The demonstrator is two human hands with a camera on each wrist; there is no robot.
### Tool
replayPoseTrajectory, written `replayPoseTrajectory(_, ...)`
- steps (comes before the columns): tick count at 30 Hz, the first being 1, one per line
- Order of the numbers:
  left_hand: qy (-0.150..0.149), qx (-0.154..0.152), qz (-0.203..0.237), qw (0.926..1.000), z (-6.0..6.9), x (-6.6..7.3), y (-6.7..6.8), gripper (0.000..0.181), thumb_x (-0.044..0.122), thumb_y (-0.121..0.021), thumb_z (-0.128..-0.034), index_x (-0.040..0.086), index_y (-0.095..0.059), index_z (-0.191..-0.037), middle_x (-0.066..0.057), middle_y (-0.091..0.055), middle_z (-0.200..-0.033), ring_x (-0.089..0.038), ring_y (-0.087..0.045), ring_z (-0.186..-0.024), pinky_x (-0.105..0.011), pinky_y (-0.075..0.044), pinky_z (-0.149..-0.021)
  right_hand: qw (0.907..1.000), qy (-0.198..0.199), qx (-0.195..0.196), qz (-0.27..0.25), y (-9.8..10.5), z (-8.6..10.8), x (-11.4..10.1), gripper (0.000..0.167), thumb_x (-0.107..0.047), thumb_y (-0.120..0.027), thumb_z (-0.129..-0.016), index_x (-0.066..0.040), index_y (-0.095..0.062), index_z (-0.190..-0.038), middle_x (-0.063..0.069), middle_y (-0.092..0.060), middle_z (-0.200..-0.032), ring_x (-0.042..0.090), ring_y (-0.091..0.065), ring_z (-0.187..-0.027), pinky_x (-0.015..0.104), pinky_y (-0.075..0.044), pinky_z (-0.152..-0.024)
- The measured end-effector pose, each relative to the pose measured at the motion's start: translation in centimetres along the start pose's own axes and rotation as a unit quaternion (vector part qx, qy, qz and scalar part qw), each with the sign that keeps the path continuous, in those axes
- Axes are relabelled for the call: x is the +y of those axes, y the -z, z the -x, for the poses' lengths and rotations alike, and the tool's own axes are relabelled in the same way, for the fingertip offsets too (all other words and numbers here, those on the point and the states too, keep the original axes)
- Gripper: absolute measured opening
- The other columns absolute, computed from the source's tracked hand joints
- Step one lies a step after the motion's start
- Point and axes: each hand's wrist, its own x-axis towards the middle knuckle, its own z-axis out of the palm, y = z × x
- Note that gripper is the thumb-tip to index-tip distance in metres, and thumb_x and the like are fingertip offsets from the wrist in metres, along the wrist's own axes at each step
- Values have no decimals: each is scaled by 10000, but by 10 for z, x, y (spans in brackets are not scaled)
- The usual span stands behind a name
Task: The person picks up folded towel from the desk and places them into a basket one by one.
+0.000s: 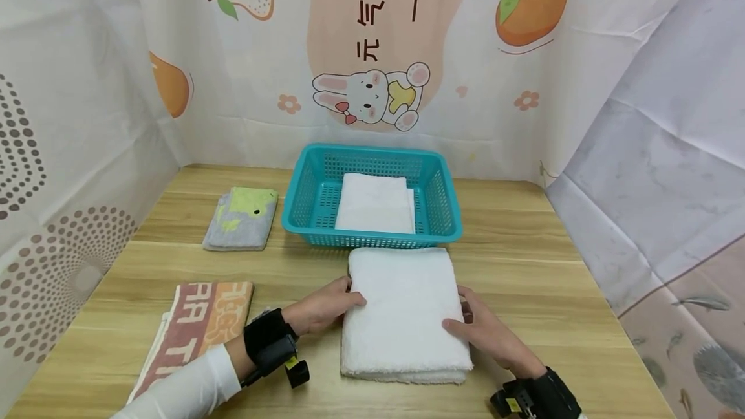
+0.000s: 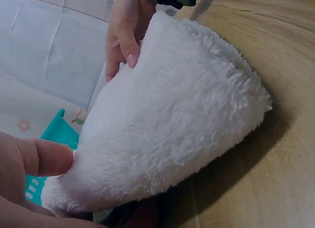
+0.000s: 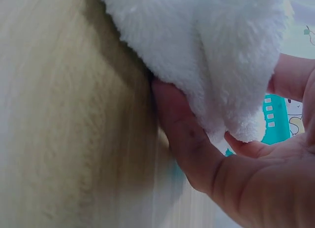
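Observation:
A folded white towel (image 1: 401, 315) lies in front of the basket, its fluffy layers visible at the near edge. My left hand (image 1: 326, 306) grips its left side, thumb on top and the other fingers hidden under the edge. On the opposite side my right hand (image 1: 485, 328) holds the towel with the thumb above; in the right wrist view its fingers (image 3: 192, 139) reach beneath the layers. The left wrist view shows the towel (image 2: 172, 110) between both hands, with a shadow on the wood below it.
Behind the towel stands a teal plastic basket (image 1: 372, 238) with a folded white cloth (image 1: 374, 204) inside. To the left lie a folded grey cloth (image 1: 241, 220) with a green animal pattern and a folded reddish patterned towel (image 1: 194, 328). Patterned curtains surround the wooden table (image 1: 524, 264).

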Motion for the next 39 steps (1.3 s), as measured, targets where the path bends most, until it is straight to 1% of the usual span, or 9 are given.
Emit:
replayPoseTrajectory(4,-89,-268,262,9993,0,0,0,684,29,-474,-987,-68,-81,-1538,-252,-215,-1557,-354,-285,-1408,-497,-278,-1138,9999,-92,-38,-122,0,-1,1,732,-182,-666,-957,24,-234,-1512,291,-435,-1373,360,-523,-1170,425,-516,-858)
replayPoseTrajectory(7,-123,-392,388,9984,-1,0,0,705,25,-464,-992,-34,-42,-1553,-239,-177,-1582,-366,-249,-1435,-510,-256,-1151,9993,-236,-34,-300,-1,-2,1,725,-187,-670,-954,1,-246,-1512,283,-428,-1382,358,-513,-1179,420,-518,-860)
replayPoseTrajectory(10,-132,-413,366,9984,-1,-1,-1,731,29,-467,-991,-12,-13,-1561,-220,-139,-1599,-348,-210,-1447,-507,-227,-1162,9987,-292,-29,-415,-2,-2,0,730,-192,-676,-949,-8,-249,-1512,285,-416,-1394,365,-503,-1186,428,-517,-866)
replayPoseTrajectory(15,-153,-448,386,9981,-1,-3,-2,783,18,-474,-988,6,54,-1565,-213,-58,-1621,-348,-137,-1472,-512,-187,-1174,9987,-281,-17,-422,-3,-2,0,742,-195,-683,-942,-13,-247,-1515,289,-402,-1412,384,-482,-1214,441,-508,-886)
replayPoseTrajectory(21,-210,-447,423,9979,0,-4,-2,806,-18,-468,-975,14,81,-1564,-222,-35,-1623,-368,-109,-1485,-535,-167,-1180,9986,-250,-49,-471,-5,-2,0,762,-180,-692,-935,-11,-236,-1521,301,-383,-1433,409,-463,-1253,452,-507,-903)
replayPoseTrajectory(26,-229,-410,400,9981,2,-4,-1,797,-29,-462,-966,0,72,-1557,-235,-61,-1608,-367,-130,-1471,-533,-165,-1179,9984,-217,-164,-503,-5,-1,-2,780,-170,-692,-934,4,-213,-1524,309,-391,-1413,392,-480,-1219,442,-510,-888)
replayPoseTrajectory(32,-278,-425,326,9982,3,-6,0,771,-37,-453,-960,18,22,-1565,-234,-121,-1587,-349,-199,-1438,-513,-209,-1162,9981,-127,-352,-486,-6,0,-4,817,-158,-697,-927,38,-176,-1525,319,-393,-1404,381,-487,-1200,449,-500,-901)
replayPoseTrajectory(36,-310,-388,245,9985,3,-7,2,759,-37,-461,-953,23,-17,-1566,-223,-170,-1564,-309,-253,-1387,-480,-244,-1130,9981,-158,-353,-474,-8,0,-4,824,-131,-704,-916,35,-175,-1526,319,-389,-1410,386,-491,-1201,460,-500,-907)
replayPoseTrajectory(39,-283,-296,215,9989,4,-7,2,760,-35,-475,-947,7,-24,-1558,-227,-191,-1544,-303,-275,-1359,-479,-252,-1122,9981,-189,-339,-481,-9,0,-4,830,-115,-708,-908,28,-173,-1526,322,-383,-1413,386,-492,-1202,461,-503,-902)
